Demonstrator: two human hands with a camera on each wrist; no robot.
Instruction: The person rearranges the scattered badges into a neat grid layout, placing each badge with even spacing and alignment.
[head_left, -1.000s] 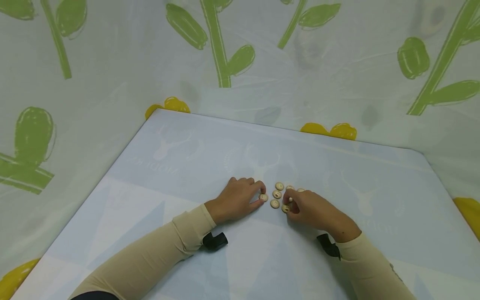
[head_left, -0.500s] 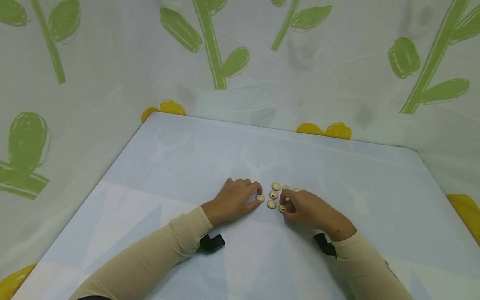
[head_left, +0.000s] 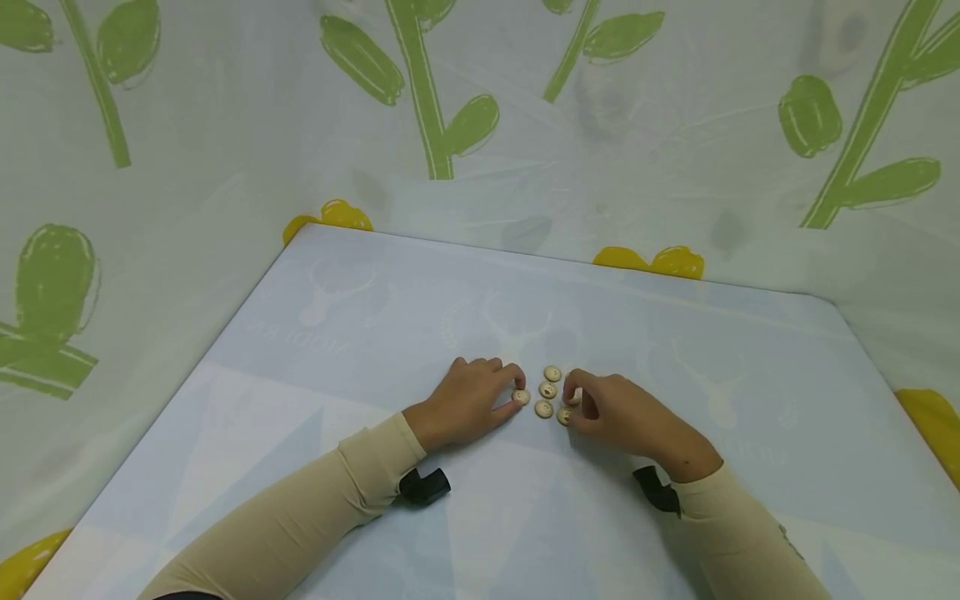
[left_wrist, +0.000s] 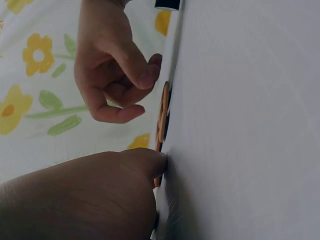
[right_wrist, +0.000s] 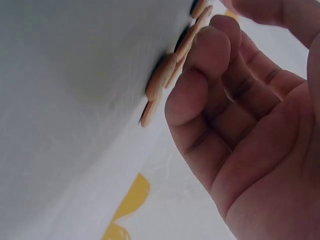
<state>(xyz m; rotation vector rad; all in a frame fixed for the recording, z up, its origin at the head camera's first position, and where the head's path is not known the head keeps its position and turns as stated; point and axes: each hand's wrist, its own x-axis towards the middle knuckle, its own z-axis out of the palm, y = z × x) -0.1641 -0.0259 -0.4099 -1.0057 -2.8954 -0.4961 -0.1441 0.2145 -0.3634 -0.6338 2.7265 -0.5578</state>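
Observation:
My left hand (head_left: 467, 404) rests on the table and holds a round, light wooden button (head_left: 521, 397) between thumb and forefinger. To its right, three similar buttons (head_left: 543, 409) form a short column. My right hand (head_left: 622, 417) hovers at the column's right, thumb and forefinger bent and apart, over another button (head_left: 564, 416). Its fingers partly cover more buttons there. In the left wrist view the right hand (left_wrist: 115, 75) has loosely bent fingers with nothing between them, beside the thin edges of the buttons (left_wrist: 163, 110). The right wrist view shows its fingertips (right_wrist: 187, 97) close to several buttons (right_wrist: 161, 77).
The table (head_left: 420, 283) has a pale blue and white cover with faint deer-head prints. Behind it hangs a white cloth (head_left: 247, 108) with green leaves and yellow flowers. Black wrist devices (head_left: 425, 487) sit under both forearms.
The view has shifted slightly. My right hand has eased a little up and right, its thumb and forefinger less close over the button. The left hand keeps hold of its button.

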